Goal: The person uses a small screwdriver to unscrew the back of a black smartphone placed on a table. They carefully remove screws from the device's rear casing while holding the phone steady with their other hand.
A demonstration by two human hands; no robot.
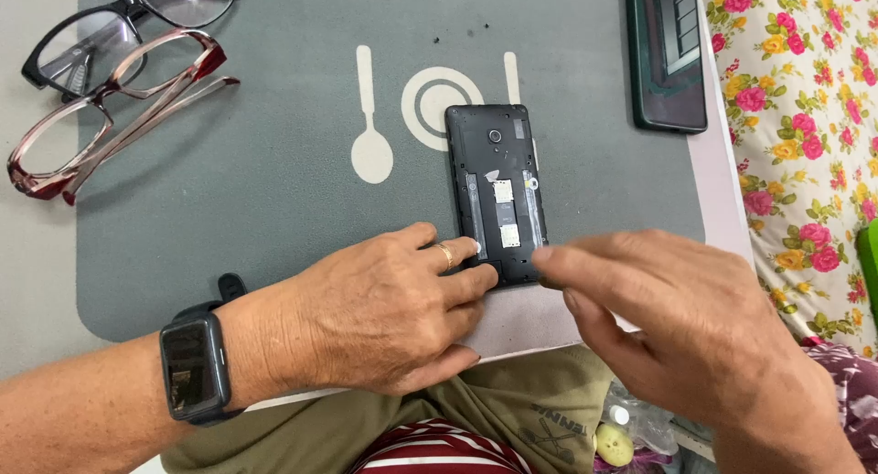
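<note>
A black phone (pixel 495 186) lies face down on a grey placemat (pixel 274 181), its back cover off and its inner frame with card slots showing. My left hand (pixel 384 309), with a ring and a dark wrist watch (pixel 192 369), rests at the mat's near edge with its fingertips pressing the phone's lower left corner. My right hand (pixel 695 328) hovers just right of the phone's bottom end, fingers together and slightly blurred, with nothing visible in it.
Two pairs of glasses, one black (pixel 119 26) and one dark red (pixel 110 117), lie at the mat's far left. A second dark phone (pixel 668 53) lies at the far right. Flowered cloth (pixel 805 117) covers the right side.
</note>
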